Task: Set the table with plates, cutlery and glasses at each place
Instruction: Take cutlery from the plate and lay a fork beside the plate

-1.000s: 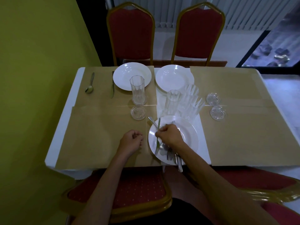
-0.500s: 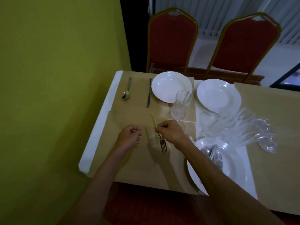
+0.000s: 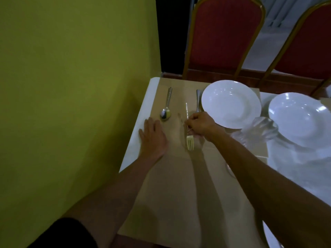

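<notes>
Olive-yellow wall [image 3: 71, 86] fills the left of the frame, and beside it we see the bench [image 3: 179, 194], covered in brown paper, with red chairs [image 3: 225, 33] at its far side. Two white plates are set there, the corner plate [image 3: 231, 102] and a second plate [image 3: 300, 119] to its right. The left hand [image 3: 154, 138] lies flat on the paper, fingers straight, holding nothing. The right hand [image 3: 201, 124] pinches the handle of a fork [image 3: 190, 143] between thumb and fingertips. A glass [image 3: 258, 129], blurred, stands just beside that wrist. The fork lies along the line of the spoon [image 3: 166, 111] and the knife [image 3: 198, 97], between the two, tines towards us; we cannot tell whether it touches the paper. We judge the glass to be the main risk: a forearm pulled back carelessly could tip it against the plates. Released askew, the fork could also end up crooked or knock the knife, and the loose paper might creep if the flat hand lifts early.
</notes>
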`<state>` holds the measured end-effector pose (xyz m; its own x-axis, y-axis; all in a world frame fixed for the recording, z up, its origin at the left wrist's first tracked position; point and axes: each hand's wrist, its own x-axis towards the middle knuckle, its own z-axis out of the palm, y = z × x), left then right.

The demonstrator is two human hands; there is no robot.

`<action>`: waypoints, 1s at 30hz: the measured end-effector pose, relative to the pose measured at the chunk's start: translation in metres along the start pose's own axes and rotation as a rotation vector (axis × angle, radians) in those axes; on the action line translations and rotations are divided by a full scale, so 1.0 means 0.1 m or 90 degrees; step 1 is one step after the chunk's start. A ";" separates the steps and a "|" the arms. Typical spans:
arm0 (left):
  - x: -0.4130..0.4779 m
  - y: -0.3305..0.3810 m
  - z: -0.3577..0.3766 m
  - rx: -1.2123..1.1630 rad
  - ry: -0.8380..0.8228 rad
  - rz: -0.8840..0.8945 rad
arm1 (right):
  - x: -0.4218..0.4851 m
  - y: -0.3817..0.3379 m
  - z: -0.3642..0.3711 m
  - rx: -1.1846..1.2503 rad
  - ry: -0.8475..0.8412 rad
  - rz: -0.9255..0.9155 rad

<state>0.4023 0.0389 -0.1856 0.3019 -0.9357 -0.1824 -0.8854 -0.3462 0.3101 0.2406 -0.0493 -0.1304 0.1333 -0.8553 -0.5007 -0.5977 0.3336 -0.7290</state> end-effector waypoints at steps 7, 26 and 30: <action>0.10 -0.11 0.34 0.031 0.158 0.033 | 0.73 -0.25 0.07 -0.045 0.058 0.018; 0.17 -0.10 0.40 0.043 0.180 -0.002 | 1.31 -0.39 0.16 -0.067 0.134 0.056; 0.16 -0.09 0.39 0.035 0.189 0.000 | 1.28 -0.41 0.16 -0.082 0.131 0.050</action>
<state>0.4018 0.0298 -0.2276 0.3856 -0.9171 0.1012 -0.9006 -0.3503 0.2572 0.2946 -0.1657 -0.1721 -0.0733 -0.8960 -0.4380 -0.6976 0.3600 -0.6195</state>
